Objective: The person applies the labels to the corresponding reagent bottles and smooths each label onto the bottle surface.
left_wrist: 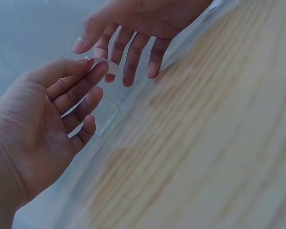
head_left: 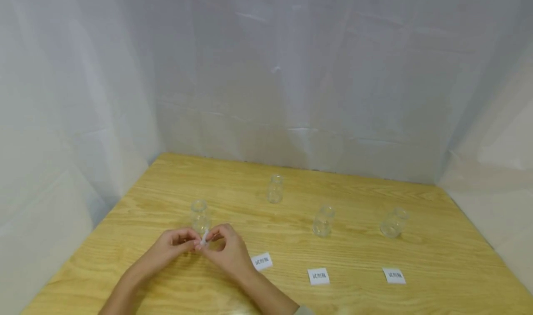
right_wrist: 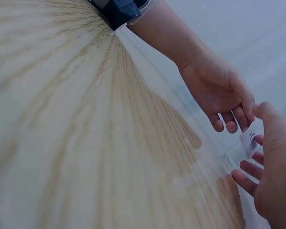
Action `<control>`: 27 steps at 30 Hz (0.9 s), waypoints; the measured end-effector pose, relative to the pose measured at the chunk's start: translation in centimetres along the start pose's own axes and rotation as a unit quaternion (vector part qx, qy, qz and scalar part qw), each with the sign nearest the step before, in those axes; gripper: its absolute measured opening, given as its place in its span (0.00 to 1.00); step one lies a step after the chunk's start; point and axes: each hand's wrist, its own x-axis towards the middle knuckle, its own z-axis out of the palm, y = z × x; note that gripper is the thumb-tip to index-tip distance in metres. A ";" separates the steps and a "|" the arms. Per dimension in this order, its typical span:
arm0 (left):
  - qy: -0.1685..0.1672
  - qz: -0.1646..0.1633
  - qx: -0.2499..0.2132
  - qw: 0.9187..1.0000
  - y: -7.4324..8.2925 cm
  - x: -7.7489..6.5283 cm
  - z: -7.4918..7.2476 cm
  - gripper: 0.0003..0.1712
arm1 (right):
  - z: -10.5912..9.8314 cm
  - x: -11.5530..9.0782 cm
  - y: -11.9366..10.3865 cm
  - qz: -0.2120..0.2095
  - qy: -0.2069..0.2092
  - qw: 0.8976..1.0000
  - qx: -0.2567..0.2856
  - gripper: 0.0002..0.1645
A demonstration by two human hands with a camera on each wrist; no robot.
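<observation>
A small white paper label [head_left: 204,237] with dark writing is held up between both hands, bent into a curve in the left wrist view. My left hand [head_left: 168,250] pinches one end of this label between thumb and fingertips. At its other side is my right hand [head_left: 230,256]; in the left wrist view the right thumb and fingers [left_wrist: 129,64] are spread apart, close about the strip. The right wrist view shows the label's written face [right_wrist: 252,139] beside the right fingers. Just beyond the hands stands a clear glass bottle [head_left: 199,213], its lower part partly covered.
Three more clear glass bottles stand on the wooden table: one at the back [head_left: 275,190], one in the middle [head_left: 323,222] and one at the right [head_left: 393,223]. White written labels lie nearer: left [head_left: 262,261], middle [head_left: 318,276], right [head_left: 393,275]. White sheeting [head_left: 291,74] surrounds the table.
</observation>
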 end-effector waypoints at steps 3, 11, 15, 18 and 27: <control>-0.007 0.010 0.005 1.000 0.0 0.0 0.0 0.09 | 0.0 0.0 0.0 0.003 -0.004 1.000 -0.009 0.15; -0.005 0.014 0.011 1.000 -0.1 0.0 0.0 0.09 | 0.0 0.0 -0.1 0.001 0.006 1.000 0.004 0.12; 0.000 0.025 0.018 1.000 -0.2 0.0 -0.1 0.08 | 0.1 0.1 0.0 -0.014 0.014 1.000 0.024 0.07; 0.004 0.025 0.020 0.999 -0.2 0.0 -0.1 0.09 | 0.2 0.2 0.1 -0.027 0.020 0.999 0.033 0.05; 0.022 0.011 0.024 0.999 -0.2 -0.1 -0.1 0.09 | 0.3 0.3 0.1 -0.017 0.045 0.996 0.075 0.03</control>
